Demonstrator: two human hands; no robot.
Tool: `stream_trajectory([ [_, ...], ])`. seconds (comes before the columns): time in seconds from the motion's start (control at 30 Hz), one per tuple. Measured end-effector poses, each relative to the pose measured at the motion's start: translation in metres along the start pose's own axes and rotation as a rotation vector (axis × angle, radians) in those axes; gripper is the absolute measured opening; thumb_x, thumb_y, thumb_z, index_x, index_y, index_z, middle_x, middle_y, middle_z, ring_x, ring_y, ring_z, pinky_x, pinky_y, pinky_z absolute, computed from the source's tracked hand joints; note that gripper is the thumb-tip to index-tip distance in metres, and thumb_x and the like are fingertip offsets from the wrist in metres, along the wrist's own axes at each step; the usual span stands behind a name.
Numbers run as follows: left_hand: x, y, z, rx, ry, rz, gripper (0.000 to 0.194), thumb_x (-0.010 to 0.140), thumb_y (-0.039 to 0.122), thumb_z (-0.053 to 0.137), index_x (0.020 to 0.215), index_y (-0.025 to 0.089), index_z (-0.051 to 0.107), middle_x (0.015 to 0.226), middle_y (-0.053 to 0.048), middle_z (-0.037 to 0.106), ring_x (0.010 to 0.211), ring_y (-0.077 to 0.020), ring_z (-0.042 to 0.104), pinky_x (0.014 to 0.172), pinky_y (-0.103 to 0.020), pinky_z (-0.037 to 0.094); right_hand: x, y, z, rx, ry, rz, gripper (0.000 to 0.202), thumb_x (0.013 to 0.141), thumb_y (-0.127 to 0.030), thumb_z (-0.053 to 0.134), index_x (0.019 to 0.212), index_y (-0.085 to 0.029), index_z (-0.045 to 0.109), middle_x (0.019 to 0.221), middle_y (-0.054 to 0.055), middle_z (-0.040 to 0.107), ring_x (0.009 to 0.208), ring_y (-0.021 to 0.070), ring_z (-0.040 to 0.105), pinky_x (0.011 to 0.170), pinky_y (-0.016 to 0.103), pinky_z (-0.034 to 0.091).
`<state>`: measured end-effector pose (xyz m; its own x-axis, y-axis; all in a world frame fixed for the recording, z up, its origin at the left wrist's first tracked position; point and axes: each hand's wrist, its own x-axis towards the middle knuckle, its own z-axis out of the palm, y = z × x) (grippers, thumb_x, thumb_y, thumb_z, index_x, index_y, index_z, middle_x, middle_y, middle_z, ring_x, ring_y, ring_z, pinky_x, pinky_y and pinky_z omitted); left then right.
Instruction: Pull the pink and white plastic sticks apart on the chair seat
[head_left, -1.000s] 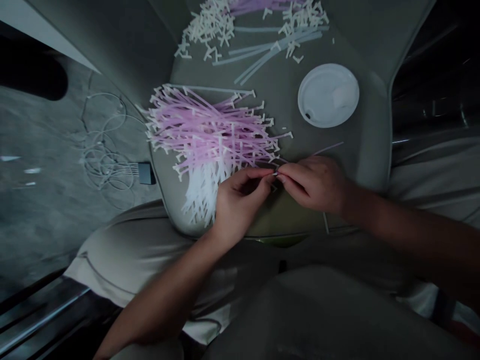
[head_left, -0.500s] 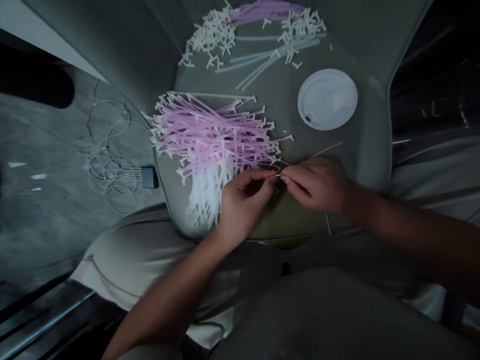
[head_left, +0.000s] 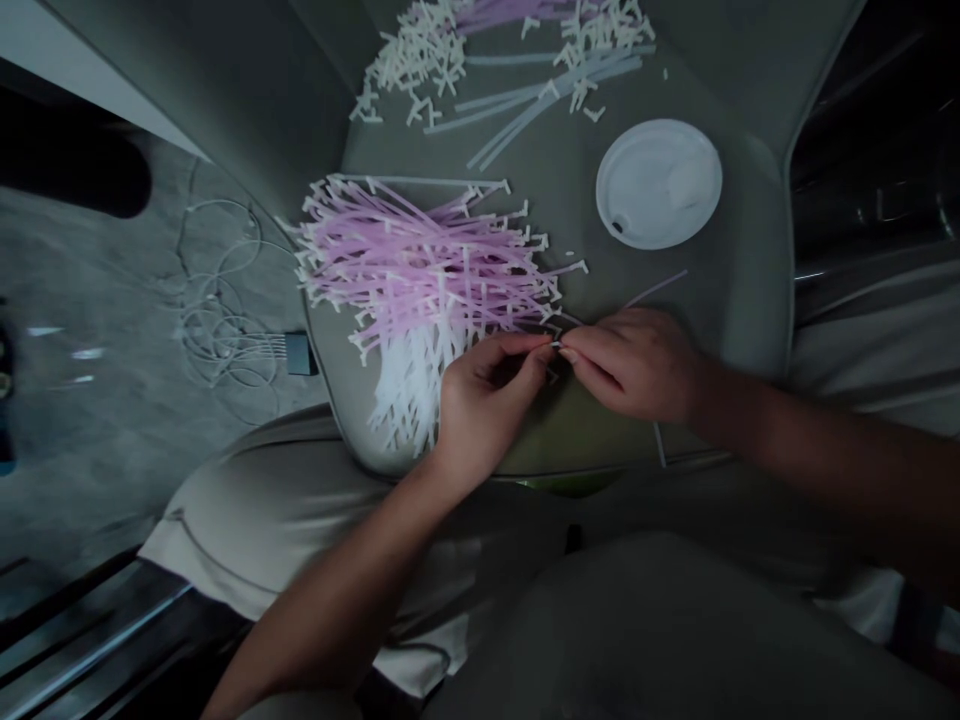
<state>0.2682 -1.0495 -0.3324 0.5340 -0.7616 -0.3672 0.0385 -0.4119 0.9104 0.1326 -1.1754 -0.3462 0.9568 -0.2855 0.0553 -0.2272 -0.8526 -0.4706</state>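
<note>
1. My left hand pinches a small white piece between thumb and forefinger, near the middle of the seat.
2. My right hand grips the same piece from the other side; I cannot tell whether a tube is joined to it.
3. Just beyond the right hand lies a thin pink strand; a pale stick lies by the near edge.
4. Towards the left edge, the pink tubes overlap the white strips. Many tubes have white ends, so I judge that much is done.
5. The white dish sits towards the right edge.
6. Loose white connectors and plain pale tubes lie at the far side, seemingly unjoined; I cannot count what is left.
</note>
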Motion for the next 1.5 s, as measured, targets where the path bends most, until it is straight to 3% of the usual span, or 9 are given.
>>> stream_trajectory([
  [1.5,-0.002,-0.011,0.005,-0.026,-0.01,0.054,0.018,0.085,0.034,0.069,0.096,0.02,0.073,0.088,-0.003,0.073,0.077,-0.0124,0.068,0.073,-0.024,0.056,0.001,0.001,0.001,0.011,-0.048,0.0,0.028,0.095,-0.022,0.038,0.083,-0.016,0.062,0.064,0.004,0.062,0.056,0.0144,0.049,0.062,0.031,0.026],
])
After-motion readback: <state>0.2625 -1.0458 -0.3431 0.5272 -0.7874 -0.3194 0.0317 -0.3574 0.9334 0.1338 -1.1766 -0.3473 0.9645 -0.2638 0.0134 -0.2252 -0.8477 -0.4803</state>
